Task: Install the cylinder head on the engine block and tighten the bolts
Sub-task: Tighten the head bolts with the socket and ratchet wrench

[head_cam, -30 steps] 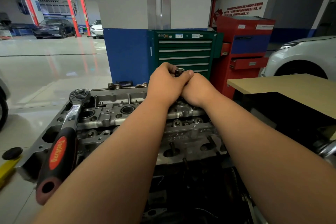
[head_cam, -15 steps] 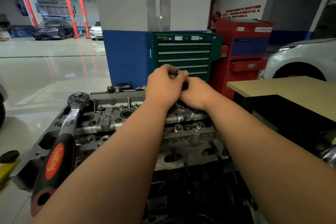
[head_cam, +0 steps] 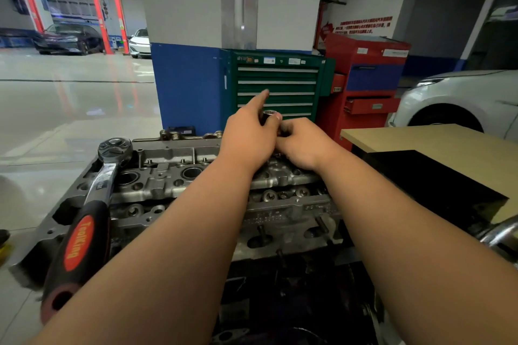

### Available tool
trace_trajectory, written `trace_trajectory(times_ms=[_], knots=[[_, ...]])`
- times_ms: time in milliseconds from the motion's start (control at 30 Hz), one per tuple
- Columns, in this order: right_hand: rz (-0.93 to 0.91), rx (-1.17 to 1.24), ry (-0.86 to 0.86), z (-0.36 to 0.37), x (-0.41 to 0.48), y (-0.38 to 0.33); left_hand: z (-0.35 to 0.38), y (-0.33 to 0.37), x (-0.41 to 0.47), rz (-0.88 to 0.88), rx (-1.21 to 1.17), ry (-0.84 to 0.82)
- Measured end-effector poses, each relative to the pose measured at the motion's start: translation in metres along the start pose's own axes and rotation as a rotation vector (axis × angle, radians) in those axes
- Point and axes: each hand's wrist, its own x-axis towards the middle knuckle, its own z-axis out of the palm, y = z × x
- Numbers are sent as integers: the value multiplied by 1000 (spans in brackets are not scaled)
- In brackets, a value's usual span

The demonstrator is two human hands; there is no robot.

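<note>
The grey metal cylinder head [head_cam: 168,185] lies across the engine in front of me. Both hands meet over its far right part. My left hand [head_cam: 249,134] pinches the top of an upright steel socket tool [head_cam: 269,115] with thumb and fingers, its index finger pointing straight out. My right hand [head_cam: 305,145] curls round the lower part of the same tool, which it hides. A large ratchet wrench [head_cam: 92,204] with a black and orange handle lies on the head's left end, untouched.
A green tool cabinet [head_cam: 277,87] and a red tool cart [head_cam: 364,84] stand behind the engine by a blue and white pillar [head_cam: 185,64]. A tan table top [head_cam: 437,148] is at right, a white car [head_cam: 462,98] beyond it. Shiny floor [head_cam: 56,109] stretches left.
My left index finger has lifted off the tool and now points straight out. Both hands stay on the tool at the same spot. The camera has tilted slightly.
</note>
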Motion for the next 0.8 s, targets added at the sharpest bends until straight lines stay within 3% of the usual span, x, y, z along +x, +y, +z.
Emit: trace_trajectory(times_ms=[200, 433, 633, 700, 800], knots=[[-30, -102, 24, 0, 1, -3, 6, 4, 1, -95, -63, -12], [-92, 169, -1, -1, 1, 0, 0, -1, 3, -32, -5, 53], [-65, 64, 91, 2, 2, 2, 3, 5, 1, -60, -112, 26], [-75, 150, 205, 2, 4, 1, 3, 7, 1, -66, -155, 56], [-37, 385, 527, -10, 8, 3, 2, 2, 1, -138, -111, 46]])
